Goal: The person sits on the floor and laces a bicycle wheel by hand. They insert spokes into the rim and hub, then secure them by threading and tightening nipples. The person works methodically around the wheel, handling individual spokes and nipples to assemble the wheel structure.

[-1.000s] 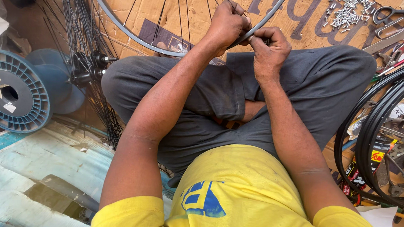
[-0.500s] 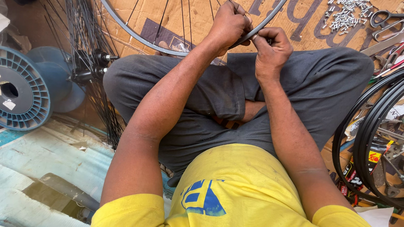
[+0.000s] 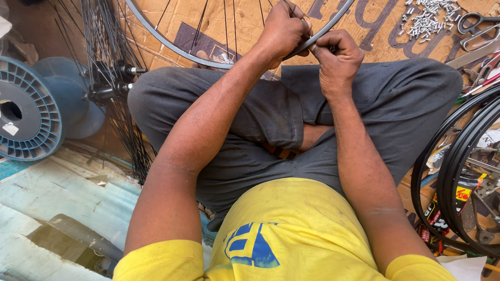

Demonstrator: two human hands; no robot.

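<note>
A silver bicycle wheel rim (image 3: 152, 31) with thin dark spokes (image 3: 231, 4) lies over my crossed legs on brown cardboard. My left hand (image 3: 284, 28) grips the near edge of the rim from above, fingers curled around it and a spoke. My right hand (image 3: 338, 56) is closed right beside it, pinching something small at the rim; what it pinches is hidden by the fingers. Both hands touch each other at the rim.
A bundle of loose black spokes with hubs (image 3: 110, 84) stands at the left beside a blue plastic spool (image 3: 11, 112). Small silver nipples (image 3: 426, 15) and scissors (image 3: 481, 24) lie on the cardboard (image 3: 381, 26) at top right. Black rims (image 3: 459, 167) lean at the right.
Both hands stay at the same spot on the rim; the fingers shift slightly. The rim has barely moved.
</note>
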